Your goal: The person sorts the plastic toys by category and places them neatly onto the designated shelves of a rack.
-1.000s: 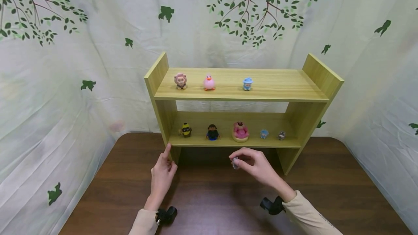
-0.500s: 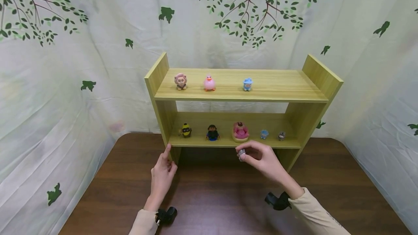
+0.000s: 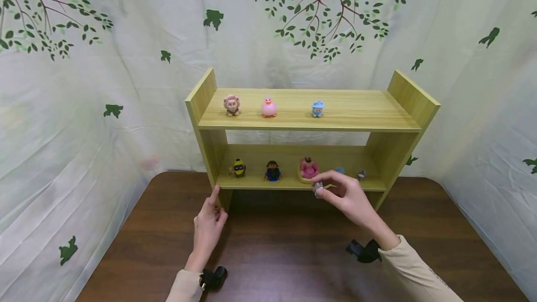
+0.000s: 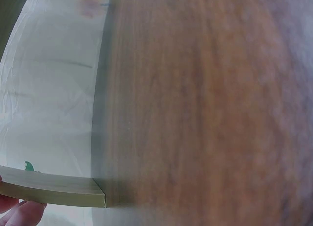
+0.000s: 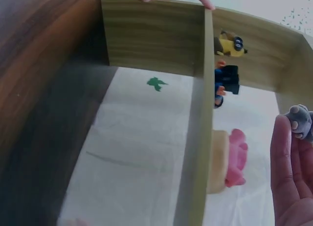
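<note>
My right hand [image 3: 347, 198] pinches a small grey figurine [image 3: 319, 188] between thumb and fingers, just in front of the middle shelf's edge. In the right wrist view the grey figurine [image 5: 299, 122] shows rounded, ear-like bumps. Close by sits a pink bear figurine [image 3: 308, 170] on a pale base; a small light-blue figurine [image 3: 340, 170] is partly hidden by my right hand. My left hand [image 3: 208, 223] touches the front edge of the wooden shelf unit [image 3: 310, 128] at its left side, index finger extended. Its fingertips [image 4: 29, 214] lie against the side panel in the left wrist view.
On the middle shelf also stand a yellow figurine [image 3: 239, 168], a dark-clothed figurine [image 3: 273, 171] and a small grey one [image 3: 361, 174]. Above are a pinkish figurine [image 3: 232, 105], a pink duck [image 3: 268, 107] and a blue-hatted figurine [image 3: 317, 109]. Brown table [image 3: 268, 255] below.
My right hand has moved up and to the right with the grey figurine, now covering part of the light-blue figurine. My left hand has stayed at the shelf's edge.
</note>
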Motion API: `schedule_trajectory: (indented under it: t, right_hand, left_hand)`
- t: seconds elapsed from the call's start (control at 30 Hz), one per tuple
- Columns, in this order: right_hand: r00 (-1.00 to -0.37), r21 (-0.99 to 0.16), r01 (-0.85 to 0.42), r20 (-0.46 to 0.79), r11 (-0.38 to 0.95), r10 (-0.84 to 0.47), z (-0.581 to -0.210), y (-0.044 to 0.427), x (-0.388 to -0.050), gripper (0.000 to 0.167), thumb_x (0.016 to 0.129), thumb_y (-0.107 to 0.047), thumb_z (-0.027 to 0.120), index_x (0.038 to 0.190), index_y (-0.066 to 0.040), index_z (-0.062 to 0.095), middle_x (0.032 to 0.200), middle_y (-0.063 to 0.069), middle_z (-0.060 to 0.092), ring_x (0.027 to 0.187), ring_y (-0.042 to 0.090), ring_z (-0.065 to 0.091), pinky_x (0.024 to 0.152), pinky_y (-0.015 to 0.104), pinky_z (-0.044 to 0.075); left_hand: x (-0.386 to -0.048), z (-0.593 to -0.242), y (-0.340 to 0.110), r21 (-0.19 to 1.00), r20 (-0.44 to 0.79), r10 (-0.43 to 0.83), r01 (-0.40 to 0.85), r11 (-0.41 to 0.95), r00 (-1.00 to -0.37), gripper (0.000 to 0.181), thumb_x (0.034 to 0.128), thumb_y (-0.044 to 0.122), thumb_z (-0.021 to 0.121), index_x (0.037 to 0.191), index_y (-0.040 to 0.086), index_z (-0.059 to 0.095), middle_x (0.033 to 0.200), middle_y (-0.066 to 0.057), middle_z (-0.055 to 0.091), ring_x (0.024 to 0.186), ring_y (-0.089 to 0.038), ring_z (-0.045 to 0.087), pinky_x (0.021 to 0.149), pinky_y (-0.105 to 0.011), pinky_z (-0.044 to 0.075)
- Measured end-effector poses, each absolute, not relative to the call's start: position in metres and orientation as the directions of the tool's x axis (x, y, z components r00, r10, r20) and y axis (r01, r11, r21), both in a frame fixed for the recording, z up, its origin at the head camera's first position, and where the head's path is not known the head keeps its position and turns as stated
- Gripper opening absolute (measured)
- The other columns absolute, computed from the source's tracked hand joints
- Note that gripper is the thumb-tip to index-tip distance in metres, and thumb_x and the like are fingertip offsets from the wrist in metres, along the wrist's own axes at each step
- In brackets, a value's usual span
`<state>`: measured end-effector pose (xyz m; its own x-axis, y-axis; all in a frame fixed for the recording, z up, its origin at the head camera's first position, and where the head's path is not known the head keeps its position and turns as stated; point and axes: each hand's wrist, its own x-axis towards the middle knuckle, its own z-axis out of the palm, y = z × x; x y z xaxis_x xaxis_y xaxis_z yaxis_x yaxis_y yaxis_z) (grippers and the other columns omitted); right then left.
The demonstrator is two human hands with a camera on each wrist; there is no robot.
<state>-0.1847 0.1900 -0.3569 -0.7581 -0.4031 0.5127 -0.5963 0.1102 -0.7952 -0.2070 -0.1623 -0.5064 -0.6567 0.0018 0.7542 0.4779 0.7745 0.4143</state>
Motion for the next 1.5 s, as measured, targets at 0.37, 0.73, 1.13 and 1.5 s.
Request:
schedule_trajectory:
  t: [0.37, 0.73, 1.13, 1.5]
  right_hand:
    - [-0.725, -0.733, -0.665, 0.590, 0.140, -0.354, -0.339, 0.198, -0.187, 0.024, 0.087, 0.010, 0.061, 0.109, 0.002, 0.064, 0.095, 0.019, 0.062, 0.079, 0.022, 0.061, 0.073, 0.028, 0.052]
    - [-0.726, -0.736, -0.666, 0.601, 0.123, -0.332, -0.324, 0.202, -0.187, 0.022, 0.087, 0.008, 0.062, 0.109, 0.003, 0.063, 0.099, 0.023, 0.060, 0.087, 0.021, 0.060, 0.075, 0.028, 0.053]
    - [-0.709, -0.712, -0.690, 0.628, 0.130, -0.320, -0.305, 0.209, -0.188, 0.023, 0.086, 0.011, 0.061, 0.109, 0.004, 0.062, 0.100, 0.023, 0.060, 0.089, 0.020, 0.059, 0.077, 0.025, 0.051]
    - [-0.676, -0.684, -0.725, 0.683, 0.080, -0.277, -0.280, 0.216, -0.190, 0.025, 0.086, 0.012, 0.060, 0.111, 0.009, 0.060, 0.102, 0.018, 0.061, 0.089, 0.021, 0.059, 0.077, 0.024, 0.051]
  left_hand:
    - [-0.206, -0.506, -0.162, 0.409, 0.760, -0.005, 0.474, 0.780, -0.649, 0.090, 0.0759, -0.016, 0.062, 0.150, 0.025, 0.029, 0.078, -0.004, 0.041, 0.055, -0.008, 0.034, 0.047, -0.026, 0.032]
    - [-0.206, -0.507, -0.162, 0.409, 0.765, -0.006, 0.479, 0.777, -0.644, 0.089, 0.0758, -0.015, 0.061, 0.149, 0.024, 0.030, 0.078, -0.005, 0.042, 0.055, -0.008, 0.035, 0.046, -0.026, 0.033]
    - [-0.207, -0.506, -0.162, 0.411, 0.762, -0.006, 0.476, 0.777, -0.648, 0.090, 0.0755, -0.016, 0.062, 0.150, 0.024, 0.029, 0.078, -0.005, 0.042, 0.055, -0.008, 0.035, 0.046, -0.026, 0.032]
    - [-0.207, -0.506, -0.162, 0.415, 0.758, -0.006, 0.474, 0.776, -0.653, 0.090, 0.0761, -0.016, 0.062, 0.150, 0.025, 0.029, 0.078, -0.005, 0.043, 0.055, -0.008, 0.036, 0.046, -0.026, 0.033]
